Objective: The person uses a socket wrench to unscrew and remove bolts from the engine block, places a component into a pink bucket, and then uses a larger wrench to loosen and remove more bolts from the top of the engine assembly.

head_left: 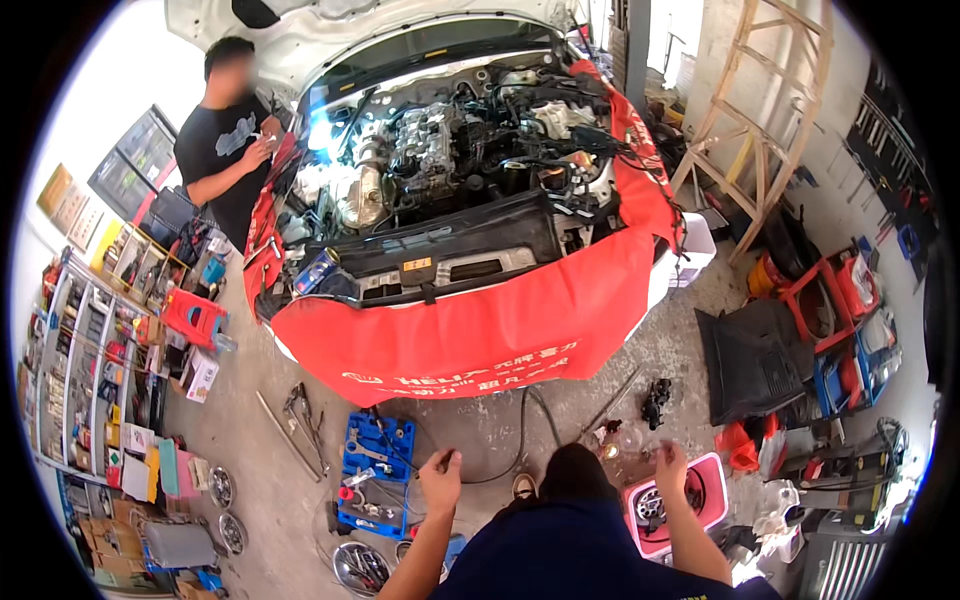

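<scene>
My left hand is held above the floor, its fingers curled together. A small dark spot shows at its fingertips; what it is I cannot make out. Below and left of it lies an open blue tool case with wrenches and other tools inside. My right hand hangs over the edge of a pink tub, fingers loosely apart, and I see nothing in it. Metal parts and a dark hose lie in that tub. Ahead stands a car with its hood up, the engine exposed and a red cover draped over its front.
At the car's left side stands another person, hands raised together. Metal bars, a black cable and a dark part lie on the floor. Shelves line the left; a wooden ladder leans at the right.
</scene>
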`<action>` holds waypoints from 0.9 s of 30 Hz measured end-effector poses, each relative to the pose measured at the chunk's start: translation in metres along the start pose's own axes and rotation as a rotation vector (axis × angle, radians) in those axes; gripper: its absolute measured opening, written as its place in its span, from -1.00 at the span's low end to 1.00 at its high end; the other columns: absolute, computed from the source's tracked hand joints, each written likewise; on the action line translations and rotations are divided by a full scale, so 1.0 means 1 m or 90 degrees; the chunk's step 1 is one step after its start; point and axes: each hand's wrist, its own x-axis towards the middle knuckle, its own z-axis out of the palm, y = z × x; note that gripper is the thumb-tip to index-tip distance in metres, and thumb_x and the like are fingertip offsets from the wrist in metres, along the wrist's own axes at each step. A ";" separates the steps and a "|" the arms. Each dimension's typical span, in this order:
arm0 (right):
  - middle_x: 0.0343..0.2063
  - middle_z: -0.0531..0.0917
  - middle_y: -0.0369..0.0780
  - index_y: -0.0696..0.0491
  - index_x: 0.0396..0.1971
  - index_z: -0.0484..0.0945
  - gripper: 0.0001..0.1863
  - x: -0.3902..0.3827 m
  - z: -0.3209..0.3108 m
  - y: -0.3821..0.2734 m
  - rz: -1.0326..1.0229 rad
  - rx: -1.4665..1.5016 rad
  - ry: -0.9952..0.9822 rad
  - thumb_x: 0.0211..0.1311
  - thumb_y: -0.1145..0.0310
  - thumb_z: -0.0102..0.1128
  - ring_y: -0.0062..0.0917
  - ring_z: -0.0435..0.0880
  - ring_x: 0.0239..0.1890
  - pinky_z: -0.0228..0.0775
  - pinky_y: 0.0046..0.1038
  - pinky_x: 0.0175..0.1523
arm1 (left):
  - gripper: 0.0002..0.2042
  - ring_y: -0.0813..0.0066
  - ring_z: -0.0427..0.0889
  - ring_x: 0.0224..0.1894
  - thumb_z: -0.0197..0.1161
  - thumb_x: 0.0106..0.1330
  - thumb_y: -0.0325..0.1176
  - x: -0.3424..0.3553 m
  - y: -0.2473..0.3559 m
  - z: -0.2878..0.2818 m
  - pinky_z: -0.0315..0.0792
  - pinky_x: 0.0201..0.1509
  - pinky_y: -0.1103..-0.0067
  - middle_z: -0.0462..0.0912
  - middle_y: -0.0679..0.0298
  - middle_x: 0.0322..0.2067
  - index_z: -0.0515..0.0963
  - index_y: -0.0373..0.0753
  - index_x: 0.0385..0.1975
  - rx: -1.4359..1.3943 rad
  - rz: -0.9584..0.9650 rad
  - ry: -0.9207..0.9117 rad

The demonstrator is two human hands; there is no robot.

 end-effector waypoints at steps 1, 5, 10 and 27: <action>-0.37 0.65 -0.10 0.22 -0.12 0.52 -0.76 0.026 0.009 -0.013 -0.057 -0.041 0.018 0.24 0.48 0.11 -0.43 0.66 -0.34 0.48 -0.45 -0.20 | -0.79 0.58 0.59 -0.28 0.29 0.25 -0.48 0.013 0.015 0.004 0.45 -0.14 0.66 0.66 0.23 -0.33 0.58 -0.47 -0.18 -0.002 -0.008 0.000; -0.32 0.67 -0.15 0.24 -0.06 0.51 -0.74 0.123 0.061 -0.068 -0.043 0.021 0.001 0.29 0.49 0.08 -0.55 0.68 -0.31 0.50 -0.52 -0.21 | -0.80 0.60 0.57 -0.26 0.29 0.25 -0.52 0.067 0.069 0.021 0.44 -0.14 0.70 0.63 0.26 -0.31 0.56 -0.43 -0.16 -0.081 -0.016 0.043; -0.33 0.66 -0.17 0.22 -0.05 0.51 -0.74 0.220 0.131 -0.140 -0.098 0.008 -0.055 0.30 0.51 0.06 -0.58 0.67 -0.33 0.51 -0.53 -0.22 | -0.81 0.61 0.55 -0.26 0.30 0.27 -0.47 0.148 0.118 0.071 0.42 -0.13 0.68 0.61 0.27 -0.32 0.56 -0.41 -0.18 -0.017 0.060 0.007; -0.40 0.67 -0.12 0.17 -0.21 0.61 -0.79 0.177 0.170 -0.219 0.051 0.168 -0.533 0.30 0.35 0.14 -0.46 0.60 -0.36 0.42 -0.41 -0.19 | -0.73 0.17 0.58 -0.23 0.37 0.01 -0.40 0.205 0.150 0.190 0.47 -0.16 0.35 0.60 0.16 -0.32 0.62 -0.24 -0.24 0.347 0.378 -0.627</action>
